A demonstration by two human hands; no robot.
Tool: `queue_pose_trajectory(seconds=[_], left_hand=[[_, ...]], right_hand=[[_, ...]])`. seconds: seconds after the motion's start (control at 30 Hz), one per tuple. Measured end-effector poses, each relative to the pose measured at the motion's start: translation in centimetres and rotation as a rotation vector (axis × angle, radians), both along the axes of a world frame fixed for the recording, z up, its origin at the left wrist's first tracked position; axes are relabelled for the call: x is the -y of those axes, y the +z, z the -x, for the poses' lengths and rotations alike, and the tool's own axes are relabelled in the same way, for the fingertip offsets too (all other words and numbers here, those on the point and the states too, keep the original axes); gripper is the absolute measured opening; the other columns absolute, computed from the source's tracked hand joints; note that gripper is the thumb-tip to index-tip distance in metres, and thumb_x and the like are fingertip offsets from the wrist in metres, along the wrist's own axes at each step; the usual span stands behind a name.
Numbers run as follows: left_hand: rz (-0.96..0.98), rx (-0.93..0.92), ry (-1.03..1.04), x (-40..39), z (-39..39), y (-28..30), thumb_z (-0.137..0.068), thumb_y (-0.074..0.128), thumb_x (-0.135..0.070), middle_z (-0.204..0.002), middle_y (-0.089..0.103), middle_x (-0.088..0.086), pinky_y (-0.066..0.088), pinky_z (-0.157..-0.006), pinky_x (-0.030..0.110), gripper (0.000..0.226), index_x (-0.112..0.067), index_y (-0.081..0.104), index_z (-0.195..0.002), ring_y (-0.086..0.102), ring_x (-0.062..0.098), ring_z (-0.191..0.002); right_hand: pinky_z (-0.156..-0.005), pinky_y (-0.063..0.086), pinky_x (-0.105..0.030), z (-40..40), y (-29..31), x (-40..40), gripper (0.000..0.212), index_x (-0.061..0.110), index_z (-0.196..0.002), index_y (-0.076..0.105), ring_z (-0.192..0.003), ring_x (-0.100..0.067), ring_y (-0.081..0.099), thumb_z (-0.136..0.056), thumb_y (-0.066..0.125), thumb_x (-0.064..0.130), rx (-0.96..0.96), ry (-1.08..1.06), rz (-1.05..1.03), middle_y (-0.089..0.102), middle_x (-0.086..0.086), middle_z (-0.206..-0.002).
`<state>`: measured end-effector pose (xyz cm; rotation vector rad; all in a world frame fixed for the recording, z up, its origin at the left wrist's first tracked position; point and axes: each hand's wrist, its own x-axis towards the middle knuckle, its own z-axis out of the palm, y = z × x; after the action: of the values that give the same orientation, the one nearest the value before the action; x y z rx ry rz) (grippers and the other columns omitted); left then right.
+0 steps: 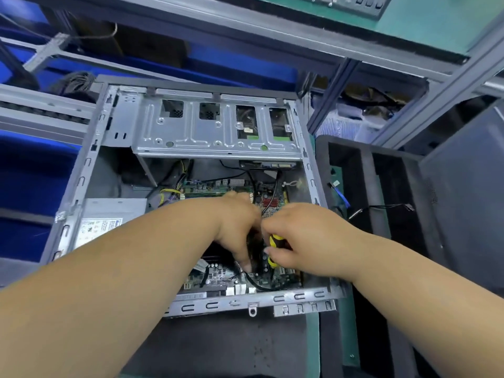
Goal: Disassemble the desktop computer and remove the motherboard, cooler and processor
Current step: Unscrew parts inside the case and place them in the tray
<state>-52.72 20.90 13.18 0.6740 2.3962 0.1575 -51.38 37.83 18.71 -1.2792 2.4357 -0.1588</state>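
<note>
An open grey computer case [90, 159] lies on its side in front of me. The green motherboard [215, 274] sits on its floor, mostly hidden under my hands. My right hand [297, 236] grips a yellow and black screwdriver [275, 241] that points down into the case. My left hand [240, 230] reaches in beside it, fingers bent down over a dark part I take for the cooler, which is almost wholly hidden. Whether the left hand holds anything is hidden. A black cable [259, 286] loops along the board's near edge.
A grey power supply [109, 216] sits in the case's left side, with yellow and black wires [169, 190] nearby. A metal drive cage [215, 126] spans the far end. A dark foam tray [381, 203] with loose cables lies to the right, shelving behind.
</note>
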Motion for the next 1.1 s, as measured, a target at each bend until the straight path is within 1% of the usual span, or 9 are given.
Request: queue_pose_trajectory(seconds=[0.13, 0.33, 0.47, 0.57, 0.63, 0.7, 0.77, 0.97, 1.1], left_hand=[[0.018, 0.047, 0.001, -0.1, 0.2, 0.2, -0.048, 0.079, -0.07, -0.107, 0.043, 0.001, 0.037, -0.088, 0.031, 0.074, -0.041, 0.061, -0.113, 0.027, 0.019, -0.098], [0.039, 0.064, -0.05, -0.2, -0.1, 0.3, -0.05, 0.074, -0.075, -0.102, 0.048, -0.012, 0.032, -0.097, 0.037, 0.048, -0.033, 0.068, -0.071, 0.027, 0.019, -0.103], [0.058, 0.136, -0.053, -0.7, -0.4, 0.3, -0.067, 0.072, -0.062, -0.106, 0.055, -0.006, 0.016, -0.089, 0.032, 0.036, -0.034, 0.074, -0.09, 0.014, 0.014, -0.087], [0.128, 0.117, -0.142, -0.8, -0.6, 0.4, -0.083, 0.059, -0.051, -0.099, 0.059, -0.011, 0.017, -0.098, 0.04, 0.027, -0.031, 0.072, -0.096, 0.025, 0.022, -0.112], [0.152, 0.116, -0.146, -0.9, -0.6, 0.6, -0.083, 0.059, -0.053, -0.1, 0.059, -0.01, 0.019, -0.098, 0.042, 0.029, -0.027, 0.07, -0.09, 0.028, 0.024, -0.115], [0.148, 0.119, -0.135, -0.9, -0.6, 0.8, -0.076, 0.064, -0.061, -0.096, 0.059, -0.011, 0.019, -0.101, 0.043, 0.034, -0.027, 0.068, -0.08, 0.027, 0.022, -0.114], [0.115, 0.117, -0.111, -0.8, -0.5, 0.9, -0.068, 0.069, -0.067, -0.089, 0.058, -0.012, 0.02, -0.101, 0.046, 0.041, -0.026, 0.066, -0.072, 0.028, 0.021, -0.111], [-0.141, -0.026, 0.054, 0.1, -0.2, 1.5, -0.06, 0.076, -0.056, -0.067, 0.045, -0.017, 0.025, -0.095, 0.043, 0.039, -0.019, 0.063, -0.065, 0.036, 0.015, -0.097], [-0.277, -0.086, 0.116, 1.2, 0.0, 1.5, -0.066, 0.072, -0.04, -0.083, 0.05, -0.031, 0.035, -0.089, 0.036, 0.023, -0.02, 0.061, -0.068, 0.044, 0.005, -0.079]], right_hand=[[-0.076, 0.048, -0.038, 0.4, -0.2, 0.1, 0.018, 0.025, -0.094, 0.058, -0.088, -0.016, 0.05, -0.09, 0.056, 0.042, 0.024, 0.026, 0.001, 0.054, 0.008, -0.082], [-0.074, 0.047, -0.037, 0.5, -0.4, -0.2, 0.018, 0.023, -0.091, 0.059, -0.083, -0.014, 0.047, -0.089, 0.056, 0.041, 0.035, 0.046, 0.02, 0.047, 0.012, -0.076], [-0.07, 0.037, -0.025, 0.9, -0.1, -0.3, 0.014, 0.021, -0.089, 0.06, -0.079, -0.012, 0.043, -0.087, 0.059, 0.035, 0.059, 0.008, 0.062, 0.045, 0.012, -0.074], [-0.065, 0.028, -0.013, 1.1, 0.1, -0.3, 0.011, 0.022, -0.088, 0.06, -0.077, -0.009, 0.041, -0.087, 0.061, 0.033, 0.075, -0.001, 0.079, 0.046, 0.012, -0.074], [-0.067, 0.029, -0.007, 1.1, 0.3, -0.3, 0.011, 0.022, -0.087, 0.06, -0.076, -0.008, 0.039, -0.087, 0.06, 0.033, 0.082, -0.002, 0.087, 0.045, 0.013, -0.073], [-0.064, 0.029, -0.011, 1.1, 0.7, -0.3, 0.011, 0.022, -0.085, 0.06, -0.076, -0.009, 0.039, -0.085, 0.061, 0.033, 0.067, -0.009, 0.107, 0.045, 0.013, -0.072], [-0.065, 0.029, -0.017, 1.2, 1.3, -0.4, 0.009, 0.022, -0.082, 0.06, -0.073, -0.009, 0.04, -0.083, 0.064, 0.03, 0.032, -0.027, 0.151, 0.043, 0.013, -0.069], [-0.067, 0.031, -0.009, 2.0, 3.8, 0.0, 0.006, 0.018, -0.075, 0.061, -0.069, -0.008, 0.04, -0.077, 0.066, 0.021, 0.004, -0.085, 0.302, 0.043, 0.014, -0.064], [-0.065, 0.032, -0.014, 2.1, 4.5, 0.4, 0.007, 0.017, -0.075, 0.061, -0.067, -0.005, 0.042, -0.077, 0.068, 0.018, 0.041, -0.063, 0.33, 0.044, 0.013, -0.064]])
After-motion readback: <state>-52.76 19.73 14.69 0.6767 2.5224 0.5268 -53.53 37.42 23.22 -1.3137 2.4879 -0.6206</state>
